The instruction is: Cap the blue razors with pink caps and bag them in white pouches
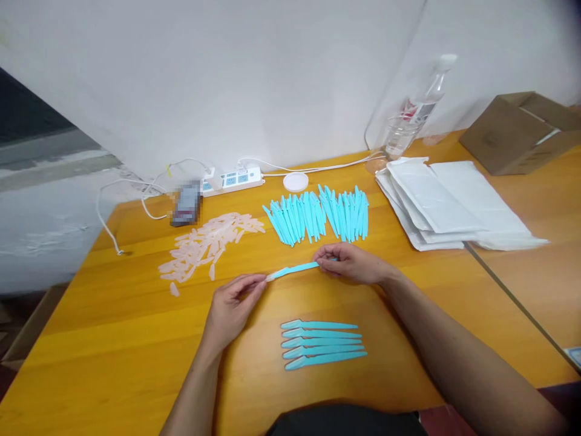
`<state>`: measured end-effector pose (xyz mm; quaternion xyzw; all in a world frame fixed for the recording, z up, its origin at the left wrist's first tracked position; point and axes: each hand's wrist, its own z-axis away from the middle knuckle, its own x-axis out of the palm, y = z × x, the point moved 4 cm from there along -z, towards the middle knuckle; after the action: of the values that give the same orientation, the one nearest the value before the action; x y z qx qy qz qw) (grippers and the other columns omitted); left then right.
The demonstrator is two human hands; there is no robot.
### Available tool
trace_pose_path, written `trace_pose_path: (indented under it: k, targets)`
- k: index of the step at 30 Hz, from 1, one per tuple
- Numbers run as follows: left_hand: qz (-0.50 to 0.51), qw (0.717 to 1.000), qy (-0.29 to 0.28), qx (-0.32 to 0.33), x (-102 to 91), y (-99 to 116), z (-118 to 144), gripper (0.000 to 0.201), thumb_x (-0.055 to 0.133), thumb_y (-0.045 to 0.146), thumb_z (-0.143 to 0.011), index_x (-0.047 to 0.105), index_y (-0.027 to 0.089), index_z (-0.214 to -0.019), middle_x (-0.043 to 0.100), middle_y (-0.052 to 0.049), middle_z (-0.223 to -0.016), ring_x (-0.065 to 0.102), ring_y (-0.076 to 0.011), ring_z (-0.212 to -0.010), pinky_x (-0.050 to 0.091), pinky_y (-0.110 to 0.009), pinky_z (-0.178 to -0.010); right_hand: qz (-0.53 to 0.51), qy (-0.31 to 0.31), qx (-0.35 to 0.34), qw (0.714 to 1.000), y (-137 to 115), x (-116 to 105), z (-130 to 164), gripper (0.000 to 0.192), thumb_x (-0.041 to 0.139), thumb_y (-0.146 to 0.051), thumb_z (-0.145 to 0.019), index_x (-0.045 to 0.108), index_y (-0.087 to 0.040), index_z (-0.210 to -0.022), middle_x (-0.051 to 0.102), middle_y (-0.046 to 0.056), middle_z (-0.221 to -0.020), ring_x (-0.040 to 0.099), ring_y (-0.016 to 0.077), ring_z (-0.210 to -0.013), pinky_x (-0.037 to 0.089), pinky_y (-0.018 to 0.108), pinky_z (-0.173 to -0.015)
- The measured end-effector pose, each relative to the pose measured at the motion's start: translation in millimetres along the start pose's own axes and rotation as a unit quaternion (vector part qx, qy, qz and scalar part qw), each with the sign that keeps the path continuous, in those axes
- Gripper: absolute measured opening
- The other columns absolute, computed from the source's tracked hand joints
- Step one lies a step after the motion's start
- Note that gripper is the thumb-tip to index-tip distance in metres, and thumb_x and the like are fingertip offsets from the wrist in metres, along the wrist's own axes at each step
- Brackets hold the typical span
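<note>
A turquoise eyebrow razor (299, 267) is held level between my two hands above the table. My right hand (347, 263) pinches the end of its handle. At the blade end, my left hand (238, 300) is closed on a small translucent cap (270, 277), which meets the razor's head; how far it is pushed on I cannot tell. Nearer to me lies a row of several turquoise razors (324, 344), heads to the left. Beyond my hands are bunched more razors (318, 215). A spread of loose translucent caps (206, 245) lies to the left.
Along the wall are a power strip (231, 180) with white cables, a blurred phone (187, 203) and a round white lid (296, 181). At right stand a plastic bottle (415, 115) and a cardboard box (512, 133), with white plastic bags (445, 203) before them. A seam crosses the table there.
</note>
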<state>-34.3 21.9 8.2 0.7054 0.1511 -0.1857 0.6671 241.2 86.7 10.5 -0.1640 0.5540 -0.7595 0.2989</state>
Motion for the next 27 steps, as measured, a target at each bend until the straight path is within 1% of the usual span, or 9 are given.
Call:
trace_pose_path:
  k: [4,8,12,14,17,19,21,24,27]
  targets:
    - [-0.034,0.997,-0.028,0.071,14.6,18,0,0.021,0.066,0.031,-0.094,0.076,0.022,-0.11,0.077,-0.007,-0.104,0.072,-0.0168,-0.088,0.057,-0.027,-0.081,0.044,-0.014,-0.023,0.999,-1,2,1,0.032,0.059,-0.047,-0.09,0.062,-0.016,-0.092,0.051,-0.005,-0.067,0.041,0.0082,-0.057,0.03,0.022,-0.052]
    - [-0.083,0.979,-0.134,0.133,25.6,33,3,0.023,0.062,0.026,-0.097,0.074,0.024,-0.117,0.077,-0.005,-0.104,0.071,-0.0155,-0.087,0.054,-0.026,-0.078,0.15,-0.083,-0.03,0.985,-3,2,9,0.028,0.06,-0.041,-0.089,0.069,-0.015,-0.086,0.056,-0.003,-0.067,0.044,0.0091,-0.058,0.033,0.023,-0.053]
    - [-0.145,0.954,-0.184,0.185,28.5,39,11,0.02,0.064,0.026,-0.096,0.074,0.026,-0.113,0.077,-0.005,-0.102,0.07,-0.0186,-0.093,0.051,-0.033,-0.086,0.23,-0.105,-0.055,0.966,-7,1,18,0.025,0.064,-0.037,-0.085,0.076,-0.015,-0.082,0.063,0.0,-0.071,0.049,0.0108,-0.06,0.037,0.024,-0.055]
    - [-0.158,0.947,-0.201,0.194,28.7,40,14,0.017,0.065,0.029,-0.095,0.075,0.027,-0.109,0.076,-0.006,-0.103,0.069,-0.0208,-0.097,0.051,-0.036,-0.089,0.239,-0.11,-0.044,0.964,-7,2,20,0.027,0.063,-0.039,-0.086,0.075,-0.016,-0.079,0.061,-0.001,-0.066,0.046,0.0103,-0.056,0.034,0.024,-0.052]
    - [-0.14,0.956,-0.195,0.169,22.8,40,14,0.019,0.063,0.031,-0.096,0.075,0.027,-0.11,0.075,-0.008,-0.105,0.068,-0.0222,-0.101,0.052,-0.037,-0.089,0.24,-0.102,-0.029,0.965,-7,-1,21,0.033,0.058,-0.042,-0.09,0.072,-0.017,-0.074,0.054,-0.002,-0.059,0.039,0.0094,-0.052,0.029,0.024,-0.048]
    - [-0.132,0.964,-0.17,0.153,13.2,38,12,0.021,0.059,0.03,-0.098,0.074,0.026,-0.111,0.074,-0.008,-0.106,0.068,-0.022,-0.1,0.053,-0.038,-0.089,0.245,-0.032,-0.035,0.968,-9,-8,19,0.034,0.057,-0.044,-0.091,0.071,-0.018,-0.074,0.054,-0.002,-0.059,0.04,0.0098,-0.052,0.029,0.024,-0.049]
    - [-0.149,0.969,-0.136,0.144,-1.3,33,8,0.022,0.057,0.031,-0.098,0.074,0.026,-0.111,0.074,-0.008,-0.107,0.067,-0.0218,-0.101,0.053,-0.037,-0.091,0.255,0.096,-0.038,0.961,-11,-21,16,0.033,0.057,-0.045,-0.09,0.071,-0.018,-0.077,0.057,-0.001,-0.061,0.045,0.0113,-0.055,0.031,0.025,-0.052]
    - [-0.227,0.966,-0.044,0.119,-32.5,18,0,0.024,0.057,0.036,-0.098,0.074,0.025,-0.111,0.072,-0.008,-0.11,0.067,-0.0224,-0.104,0.051,-0.036,-0.096,0.288,0.28,-0.025,0.916,-14,-38,12,0.032,0.059,-0.045,-0.088,0.073,-0.017,-0.083,0.064,0.003,-0.065,0.052,0.0149,-0.06,0.036,0.028,-0.059]
    - [-0.351,0.931,0.075,0.072,-64.9,-6,-5,0.031,0.054,0.041,-0.097,0.074,0.023,-0.113,0.07,-0.009,-0.113,0.066,-0.0251,-0.106,0.05,-0.037,-0.097,0.331,0.356,-0.005,0.874,-19,-46,5,0.031,0.06,-0.044,-0.088,0.075,-0.017,-0.086,0.068,0.005,-0.068,0.059,0.0187,-0.066,0.04,0.03,-0.068]
